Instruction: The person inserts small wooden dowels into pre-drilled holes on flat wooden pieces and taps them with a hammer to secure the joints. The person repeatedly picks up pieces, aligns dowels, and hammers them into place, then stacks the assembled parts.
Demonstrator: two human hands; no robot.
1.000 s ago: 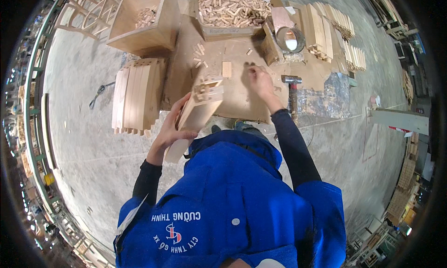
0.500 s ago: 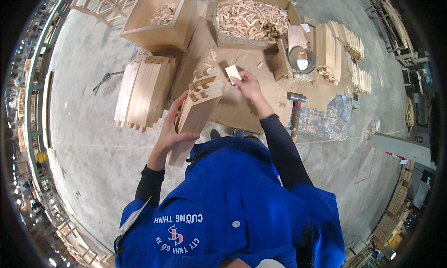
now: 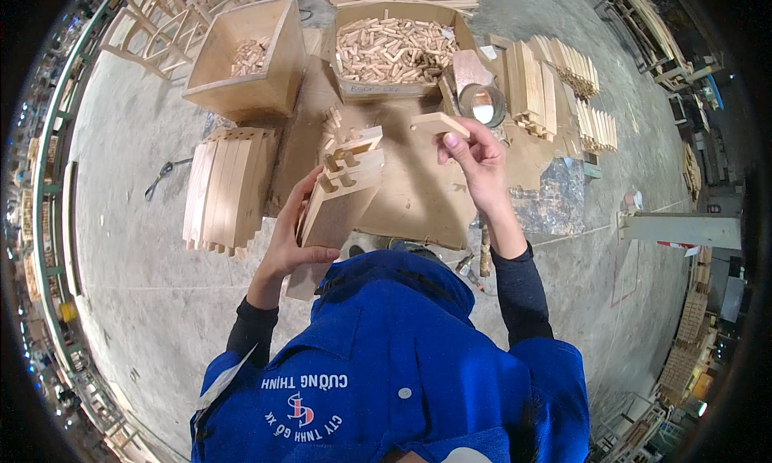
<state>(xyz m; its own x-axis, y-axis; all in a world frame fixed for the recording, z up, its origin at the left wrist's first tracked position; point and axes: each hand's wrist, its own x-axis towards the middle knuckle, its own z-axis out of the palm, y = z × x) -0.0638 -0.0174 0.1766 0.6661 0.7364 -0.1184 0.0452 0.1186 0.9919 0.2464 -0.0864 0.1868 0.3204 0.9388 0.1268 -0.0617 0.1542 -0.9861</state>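
My left hand (image 3: pixel 291 242) is wrapped round a bundle of pale wooden boards (image 3: pixel 342 209), tilted upright in front of me. Short wooden dowels (image 3: pixel 342 169) stick out of the boards' upper ends. To the right, my right hand (image 3: pixel 484 167) pinches a small flat wooden piece (image 3: pixel 441 123) between thumb and fingers, held up and apart from the boards. Just beyond it stands a round can (image 3: pixel 492 113) with something white inside. Below my right wrist a hammer's handle (image 3: pixel 485 254) shows in part; my arm hides the rest.
A cardboard box (image 3: pixel 386 91) full of dowels stands ahead, with a wooden bin (image 3: pixel 241 101) holding some dowels to its left. Stacked boards (image 3: pixel 229 189) lie at left, more wooden slats (image 3: pixel 531 93) at right. Flattened cardboard (image 3: pixel 410 197) covers the floor between. A grey beam (image 3: pixel 683 230) juts in at far right.
My right hand has moved right and away from the boards, lifting the small wooden piece and turning it lengthwise. The left hand keeps its hold on the boards. The view has shifted slightly.
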